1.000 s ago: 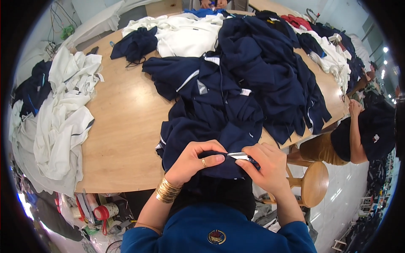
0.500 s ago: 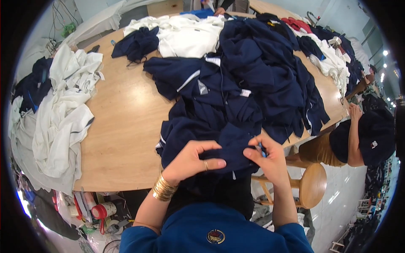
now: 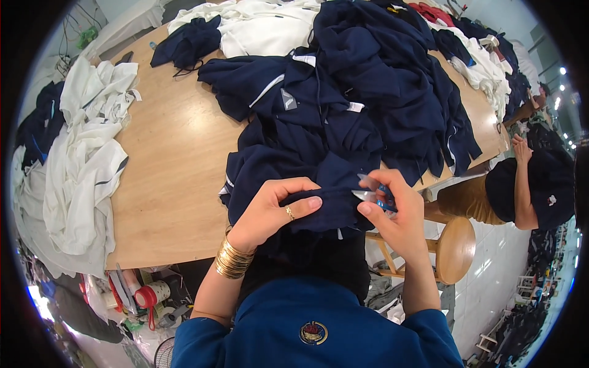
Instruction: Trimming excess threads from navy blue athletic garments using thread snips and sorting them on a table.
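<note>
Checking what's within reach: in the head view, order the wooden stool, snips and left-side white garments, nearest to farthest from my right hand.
1. Snips, in your right hand.
2. Wooden stool, to that hand's lower right.
3. White garments, across the table, far left.

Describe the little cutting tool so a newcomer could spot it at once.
Find the big wooden table, then the navy garment at its near edge, pinched by the left hand. Just right of that, the right hand holds thread snips. Two pale, spread blades and blue handles set them apart from that garment.
</note>
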{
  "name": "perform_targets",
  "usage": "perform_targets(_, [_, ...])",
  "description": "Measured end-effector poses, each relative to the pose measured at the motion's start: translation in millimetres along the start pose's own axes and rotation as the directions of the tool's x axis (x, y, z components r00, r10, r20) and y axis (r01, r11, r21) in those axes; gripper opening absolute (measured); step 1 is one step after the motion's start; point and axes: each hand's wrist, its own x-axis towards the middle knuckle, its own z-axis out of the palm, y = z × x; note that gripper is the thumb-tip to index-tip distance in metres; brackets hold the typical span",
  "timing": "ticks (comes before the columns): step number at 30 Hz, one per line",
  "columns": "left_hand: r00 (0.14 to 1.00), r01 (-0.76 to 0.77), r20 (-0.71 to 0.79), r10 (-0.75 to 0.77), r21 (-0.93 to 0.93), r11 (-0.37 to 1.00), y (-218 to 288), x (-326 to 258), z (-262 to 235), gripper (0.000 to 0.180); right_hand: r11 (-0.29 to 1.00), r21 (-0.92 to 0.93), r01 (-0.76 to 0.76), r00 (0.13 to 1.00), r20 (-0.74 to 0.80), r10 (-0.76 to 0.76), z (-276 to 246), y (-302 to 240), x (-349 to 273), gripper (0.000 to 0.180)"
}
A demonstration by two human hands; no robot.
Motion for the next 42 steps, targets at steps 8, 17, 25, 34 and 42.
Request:
perform_targets(8, [0.995,-0.092,0.034,0.091,0.032,0.995,2.5,1.0,1.5,0.015,0.93,-0.256,0.264,0.963,0.124,-0.24,-10.1,-3.8,2.7,0.023])
perform_targets(17, [0.999,-0.003,0.045,0.004,-0.031,1.0,9.5,-0.9,2.3,0.014,0.883,-0.293,0.367,0.922,0.238,-0.305,-14.0,-8.5,8.3,0.023])
perform_targets(25, [0.997,0.016,0.077,-0.008,-0.107,0.994,5.2,1.1,3.4,0.013,0.859,-0.292,0.419,0.901,0.248,-0.355,-12.0,-5.7,7.9,0.022])
perform_targets(34, [0.996,0.04,0.08,-0.029,-0.142,0.989,-0.6,2.0,2.3,0.012,0.834,-0.334,0.439,0.896,0.233,-0.378,-7.8,-6.3,6.1,0.021])
perform_targets(42, [1.0,0.012,0.02,-0.01,-0.131,0.991,-1.3,0.7,2.8,0.01,0.864,-0.315,0.394,0.919,0.165,-0.359,-7.1,-1.8,5.4,0.022])
